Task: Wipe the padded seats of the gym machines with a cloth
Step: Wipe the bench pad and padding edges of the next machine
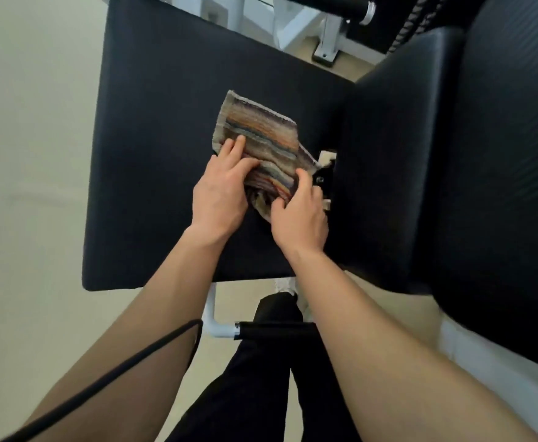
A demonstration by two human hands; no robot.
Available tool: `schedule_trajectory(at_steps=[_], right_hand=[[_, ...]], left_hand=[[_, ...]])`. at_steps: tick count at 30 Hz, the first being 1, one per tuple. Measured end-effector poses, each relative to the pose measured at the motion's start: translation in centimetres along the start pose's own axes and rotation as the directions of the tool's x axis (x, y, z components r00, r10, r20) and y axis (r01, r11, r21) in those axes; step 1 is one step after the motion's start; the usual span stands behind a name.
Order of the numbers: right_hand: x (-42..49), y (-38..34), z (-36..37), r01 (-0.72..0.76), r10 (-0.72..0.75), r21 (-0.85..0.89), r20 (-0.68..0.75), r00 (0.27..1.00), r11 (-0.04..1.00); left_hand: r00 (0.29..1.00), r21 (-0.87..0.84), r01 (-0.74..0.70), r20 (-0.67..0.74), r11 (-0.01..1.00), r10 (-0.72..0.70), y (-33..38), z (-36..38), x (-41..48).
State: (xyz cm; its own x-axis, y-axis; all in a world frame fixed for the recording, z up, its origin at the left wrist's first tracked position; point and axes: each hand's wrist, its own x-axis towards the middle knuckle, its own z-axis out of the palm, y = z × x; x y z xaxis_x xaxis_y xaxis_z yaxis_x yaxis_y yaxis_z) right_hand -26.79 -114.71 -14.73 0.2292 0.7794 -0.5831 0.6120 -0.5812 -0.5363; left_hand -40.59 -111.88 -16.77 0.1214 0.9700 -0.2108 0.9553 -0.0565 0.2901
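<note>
Cloth (261,135) lay on seat (153,122), long axis running away from both hands; left hand (220,193) pressed it flat-fingered, right hand (299,221) pinched its bunched near end.

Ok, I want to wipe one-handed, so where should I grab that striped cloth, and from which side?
Probably the bunched near end of the striped cloth, from above on the person's side. Its folds stand up off the seat pad there, where the right hand pinches them; the far half lies flat, offering little to pinch.

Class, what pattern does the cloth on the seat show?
The cloth shows multicoloured stripes; head view.
</note>
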Motion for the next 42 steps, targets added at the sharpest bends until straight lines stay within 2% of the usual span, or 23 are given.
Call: schedule_trajectory(at_steps=[6,8,11,13,15,18,20,23,26,30,32,34,36,38,39,41,42], right_hand=[[-8.2,7.8,3.8,0.010,-0.001,0.090,-0.100,0.995,0.996],[-9.8,10.7,4.6,0.017,-0.005,0.083,-0.133,0.991,0.996],[-10.8,14.9,5.0,-0.106,0.122,0.081,-0.224,0.967,0.991],[-10.5,17.0,5.2,-0.191,0.168,-0.031,-0.357,0.919,0.981],[-9.8,17.8,5.4,-0.162,0.108,-0.097,-0.416,0.903,0.982],[-8.7,17.5,6.8,0.102,-0.098,0.004,-0.248,0.964,0.995],[-8.3,17.5,7.8,0.134,-0.131,0.006,-0.166,0.977,0.991],[-10.0,16.7,9.2,0.169,-0.180,-0.113,-0.094,0.979,0.979],[-11.8,14.6,10.7,0.247,-0.255,-0.161,-0.031,0.966,0.955],[-9.4,13.4,11.0,0.205,-0.255,-0.302,-0.136,0.957,0.931],[-6.9,12.5,10.2,0.120,-0.188,-0.277,-0.234,0.954,0.953],[-5.3,11.1,9.4,0.020,-0.086,-0.210,-0.308,0.948,0.977],[-5.9,9.7,9.7,0.009,-0.064,-0.160,-0.347,0.935,0.987],[-8.5,8.9,10.7,0.097,-0.160,-0.202,-0.321,0.933,0.975],[-9.7,8.8,11.3,0.149,-0.207,-0.225,-0.263,0.942,0.963],[-9.6,8.5,11.9,0.196,-0.225,-0.199,-0.140,0.964,0.960],[-8.3,8.2,11.6,0.197,-0.221,-0.180,-0.125,0.967,0.964]], left_hand=[[0.989,0.243,-0.137,0.096,0.960,0.117,2.0,-0.4,-7.7],[0.979,0.249,-0.192,0.113,0.949,0.168,2.7,0.5,-9.8],[0.953,0.250,-0.296,0.137,0.922,0.269,4.0,3.4,-11.5],[0.935,0.250,-0.352,0.143,0.902,0.325,5.6,6.1,-11.2],[0.923,0.237,-0.384,0.128,0.892,0.363,7.2,8.5,-10.3],[0.915,0.246,-0.402,0.131,0.882,0.381,7.8,10.3,-9.4],[0.899,0.299,-0.438,0.160,0.848,0.408,6.6,10.1,-9.9],[0.884,0.388,-0.468,0.202,0.794,0.422,2.9,8.4,-12.2],[0.883,0.459,-0.469,0.229,0.755,0.409,-0.7,6.1,-13.9],[0.871,0.475,-0.490,0.246,0.731,0.425,-0.7,5.4,-11.6],[0.868,0.450,-0.497,0.261,0.742,0.423,1.2,5.9,-7.7],[0.843,0.460,-0.538,0.308,0.706,0.441,2.6,6.0,-4.5],[0.823,0.480,-0.568,0.336,0.668,0.458,2.0,5.5,-4.0],[0.833,0.498,-0.554,0.315,0.667,0.456,-0.4,4.2,-5.8],[0.847,0.510,-0.531,0.290,0.677,0.446,-1.6,3.5,-6.9],[0.868,0.509,-0.496,0.265,0.704,0.420,-2.9,2.8,-7.5],[0.872,0.503,-0.490,0.264,0.712,0.413,-2.7,2.8,-7.0]])
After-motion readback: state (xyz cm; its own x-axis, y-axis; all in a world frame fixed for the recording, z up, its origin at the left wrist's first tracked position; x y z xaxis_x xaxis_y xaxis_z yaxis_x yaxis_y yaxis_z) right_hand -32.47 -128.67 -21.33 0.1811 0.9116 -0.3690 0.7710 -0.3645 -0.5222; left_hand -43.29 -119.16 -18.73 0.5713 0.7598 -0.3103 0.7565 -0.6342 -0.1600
